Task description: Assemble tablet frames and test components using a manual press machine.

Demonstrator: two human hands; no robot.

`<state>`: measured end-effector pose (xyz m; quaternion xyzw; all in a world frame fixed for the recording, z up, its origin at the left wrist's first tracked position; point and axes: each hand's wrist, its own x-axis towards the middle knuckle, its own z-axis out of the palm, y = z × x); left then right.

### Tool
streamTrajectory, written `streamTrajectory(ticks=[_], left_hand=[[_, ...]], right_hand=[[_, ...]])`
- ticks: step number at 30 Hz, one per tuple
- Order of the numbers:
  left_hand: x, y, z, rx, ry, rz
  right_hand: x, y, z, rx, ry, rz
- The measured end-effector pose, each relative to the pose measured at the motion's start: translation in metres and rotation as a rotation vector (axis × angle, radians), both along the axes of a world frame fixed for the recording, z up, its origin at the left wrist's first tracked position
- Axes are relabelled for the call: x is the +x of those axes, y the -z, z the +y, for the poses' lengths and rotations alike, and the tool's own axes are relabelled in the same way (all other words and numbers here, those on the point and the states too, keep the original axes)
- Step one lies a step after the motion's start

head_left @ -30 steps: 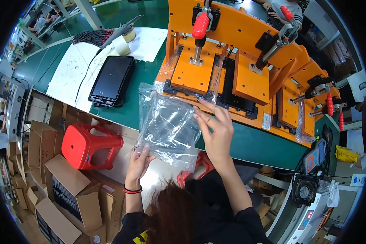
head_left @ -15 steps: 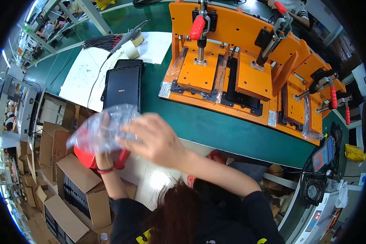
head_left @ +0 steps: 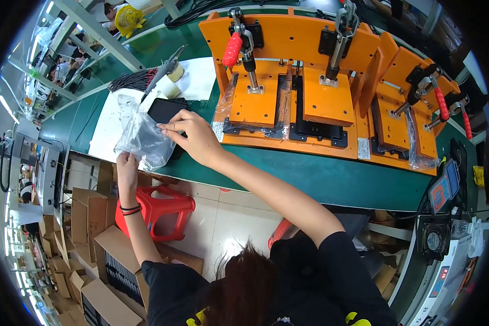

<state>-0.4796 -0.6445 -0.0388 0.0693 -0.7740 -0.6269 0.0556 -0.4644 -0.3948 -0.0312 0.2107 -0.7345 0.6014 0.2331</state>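
A clear plastic bag (head_left: 145,138) is stretched between my two hands at the left part of the bench. My left hand (head_left: 127,169) pinches its lower left edge. With thumb and fingers together, my right hand (head_left: 193,135) grips the bag's right edge. Behind the bag lies a flat black panel (head_left: 167,110), partly covered by the plastic and my right hand. Whether anything is inside the bag cannot be made out; it looks see-through and crumpled.
Orange clamp fixtures (head_left: 288,38) with red handles stand along the green bench (head_left: 288,168). A bundle of dark cables (head_left: 131,80) and tape rolls lie on white paper. A red stool (head_left: 165,212) and open cardboard boxes (head_left: 117,252) are below left. A blue-screened device (head_left: 443,187) sits at right.
Both hands have moved forward over the bench with the bag, which is now spread between them. The bag was bunched around my left hand before; the red stool is now exposed.
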Motion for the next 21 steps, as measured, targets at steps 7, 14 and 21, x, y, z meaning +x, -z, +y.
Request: streamTrajectory(ticks=[7, 14, 21], left_hand=[[0.043, -0.023, 0.054, 0.035, -0.064, 0.259], [0.153, -0.016, 0.126, 0.557, 0.237, -0.170], [0.183, 0.019, 0.247, 0.145, 0.446, -0.036]], right_hand=[[-0.007, 0.018, 0.021, -0.553, -0.044, -0.128], [0.080, 0.029, 0.146, -0.282, 0.006, -0.446], [0.115, 0.027, 0.286, 0.337, 0.435, -0.418]])
